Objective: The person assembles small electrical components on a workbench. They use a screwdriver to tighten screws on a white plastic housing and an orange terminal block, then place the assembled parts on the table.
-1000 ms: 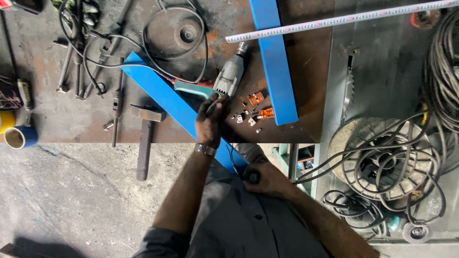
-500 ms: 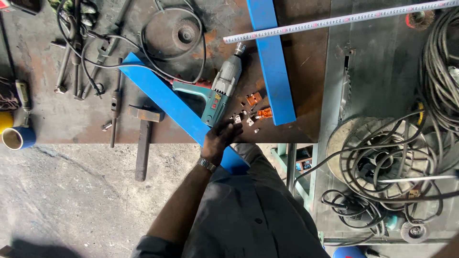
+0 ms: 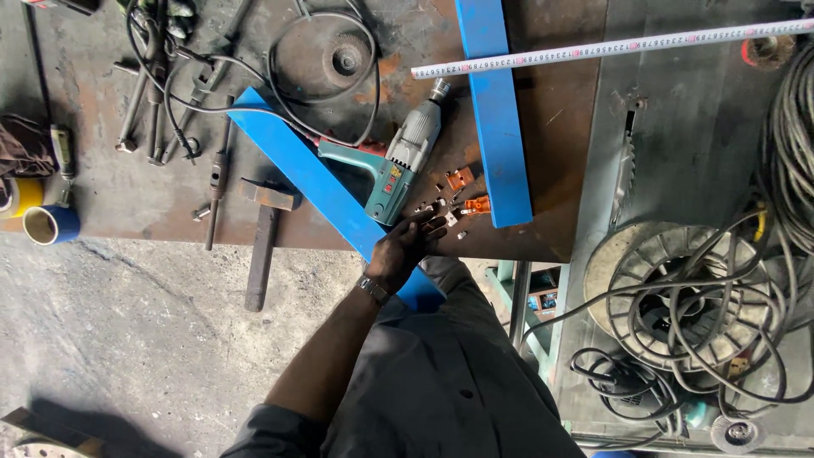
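Left hand [image 3: 405,248] — fingers spread — just below small parts [image 3: 449,212].

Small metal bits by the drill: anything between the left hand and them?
Nothing visible. The left hand lies on the rusty steel table with its fingers already among the small metal bits. The teal electric drill sits just beside them, and the two orange plastic clips lie just beyond.

Metal workshop: rusty steel workbench [image 3: 543,153] is carrying a teal electric drill [image 3: 397,165], steel hammer [image 3: 264,229], blue-painted steel bars [image 3: 496,102] and coiled black cables [image 3: 704,314].
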